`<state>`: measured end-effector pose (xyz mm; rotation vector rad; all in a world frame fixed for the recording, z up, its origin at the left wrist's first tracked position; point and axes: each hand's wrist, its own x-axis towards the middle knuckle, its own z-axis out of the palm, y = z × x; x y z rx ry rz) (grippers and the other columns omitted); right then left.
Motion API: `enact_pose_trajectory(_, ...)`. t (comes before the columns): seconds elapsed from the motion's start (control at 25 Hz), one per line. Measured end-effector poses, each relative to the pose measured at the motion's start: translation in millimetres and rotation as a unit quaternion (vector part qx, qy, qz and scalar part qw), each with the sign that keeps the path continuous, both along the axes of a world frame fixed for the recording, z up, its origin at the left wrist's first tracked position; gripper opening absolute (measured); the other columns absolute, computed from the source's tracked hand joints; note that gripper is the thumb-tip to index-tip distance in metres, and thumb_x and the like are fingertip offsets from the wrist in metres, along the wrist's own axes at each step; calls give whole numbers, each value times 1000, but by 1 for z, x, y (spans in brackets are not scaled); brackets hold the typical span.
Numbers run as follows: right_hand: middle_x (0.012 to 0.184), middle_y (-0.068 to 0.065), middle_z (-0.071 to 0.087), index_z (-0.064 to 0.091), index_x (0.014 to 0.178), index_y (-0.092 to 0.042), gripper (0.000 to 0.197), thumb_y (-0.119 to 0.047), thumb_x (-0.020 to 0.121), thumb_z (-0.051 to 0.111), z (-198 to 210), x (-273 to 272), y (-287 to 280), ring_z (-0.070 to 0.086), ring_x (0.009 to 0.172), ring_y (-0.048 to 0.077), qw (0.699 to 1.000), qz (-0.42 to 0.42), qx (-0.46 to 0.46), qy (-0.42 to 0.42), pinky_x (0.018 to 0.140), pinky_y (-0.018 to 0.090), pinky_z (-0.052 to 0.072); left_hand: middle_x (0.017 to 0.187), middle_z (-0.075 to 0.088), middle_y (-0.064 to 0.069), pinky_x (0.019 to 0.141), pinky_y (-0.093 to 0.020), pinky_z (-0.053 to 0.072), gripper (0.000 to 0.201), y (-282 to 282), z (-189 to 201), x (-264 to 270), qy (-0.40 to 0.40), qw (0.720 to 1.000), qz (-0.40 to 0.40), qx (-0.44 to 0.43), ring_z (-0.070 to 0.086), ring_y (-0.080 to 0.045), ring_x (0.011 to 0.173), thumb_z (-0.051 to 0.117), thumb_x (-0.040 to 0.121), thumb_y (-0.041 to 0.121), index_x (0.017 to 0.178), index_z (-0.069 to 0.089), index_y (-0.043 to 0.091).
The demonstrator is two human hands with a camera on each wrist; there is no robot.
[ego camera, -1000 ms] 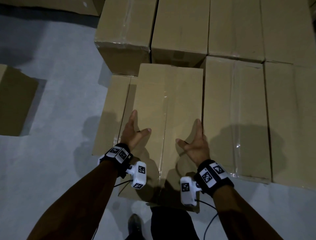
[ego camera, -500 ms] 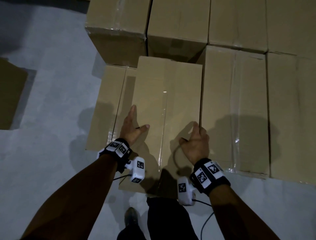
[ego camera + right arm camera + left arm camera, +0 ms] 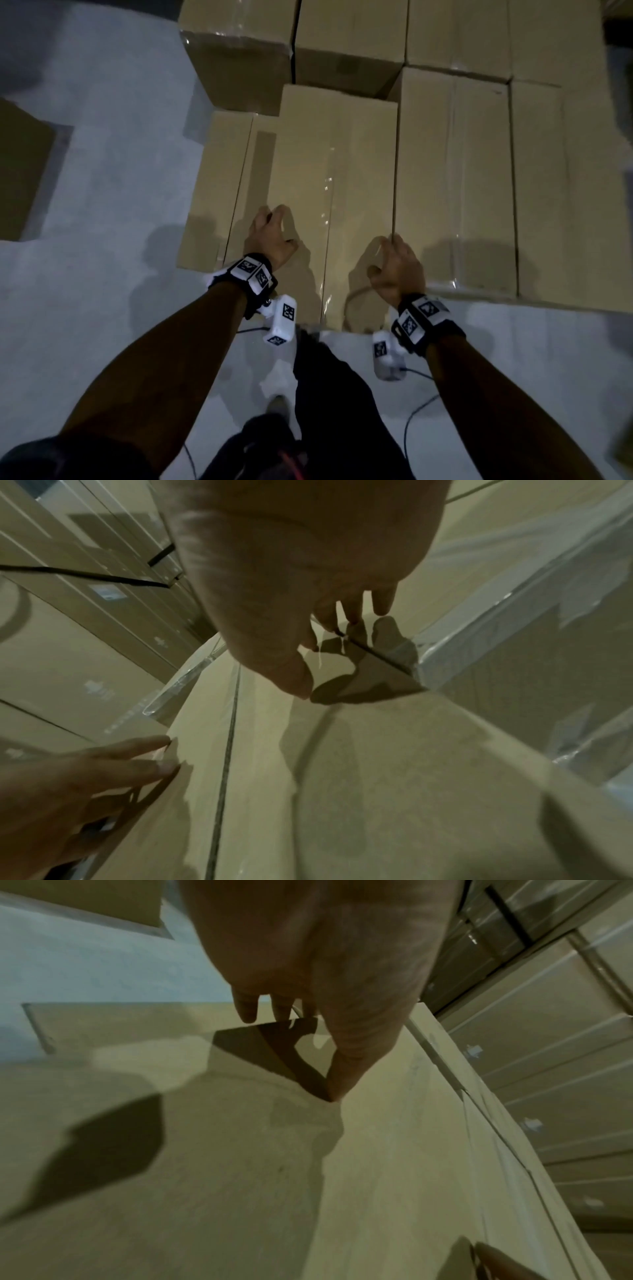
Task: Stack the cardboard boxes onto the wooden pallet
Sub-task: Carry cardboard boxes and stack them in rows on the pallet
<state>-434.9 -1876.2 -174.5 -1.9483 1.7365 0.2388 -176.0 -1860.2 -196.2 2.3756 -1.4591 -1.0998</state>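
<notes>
We had both hands on the long cardboard box (image 3: pixel 329 192) that lay atop a lower box (image 3: pixel 212 192), pressed against its neighbour (image 3: pixel 452 178) in the stack. Our left hand (image 3: pixel 272 236) hooked its fingers over the left edge, thumb on top; our right hand (image 3: pixel 397 267) curled over the right edge, at the seam with the neighbour, probably to square the row. The pallet was hidden.

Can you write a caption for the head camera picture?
Left hand and right hand grasp the middle cardboard box at its edges.
</notes>
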Motion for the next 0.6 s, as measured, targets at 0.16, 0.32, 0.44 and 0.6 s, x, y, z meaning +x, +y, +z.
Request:
enact_pose_trajectory(0.16, 163, 11, 24, 27, 156, -15, 68, -33, 96, 55, 17, -13, 57, 25, 148, 30, 999, -25, 25, 38, 121, 42, 24, 164, 10, -11, 116, -51, 29, 74, 66, 30, -22, -64, 994, -85, -15, 16, -31, 149, 63, 92, 30, 154, 26, 21)
enact_pose_trajectory(0.32, 152, 14, 40, 39, 149, -13, 62, -31, 93, 58, 29, -31, 134, 40, 137, 36, 999, -50, -6, 5, 113, 46, 36, 164, 15, -11, 118, -53, 24, 67, 146, 55, -44, -108, 980, -162, -42, 15, -33, 149, 61, 92, 33, 151, 32, 21)
enact_pose_trajectory(0.44, 147, 15, 46, 45, 145, -12, 58, -30, 92, 59, 38, -46, 191, 45, 132, 36, 998, -56, -29, -12, 109, 47, 40, 163, 18, -11, 119, -53, 20, 62, 201, 76, -63, -120, 971, -198, -52, 15, -34, 149, 57, 93, 30, 150, 34, 20)
enact_pose_trajectory(0.6, 143, 14, 51, 48, 142, -15, 56, -32, 90, 60, 52, -62, 241, 48, 128, 36, 996, -59, -60, -17, 105, 49, 43, 158, 28, -10, 116, -52, 23, 59, 249, 89, -83, -156, 957, -232, -84, 22, -32, 146, 56, 90, 29, 146, 39, 20)
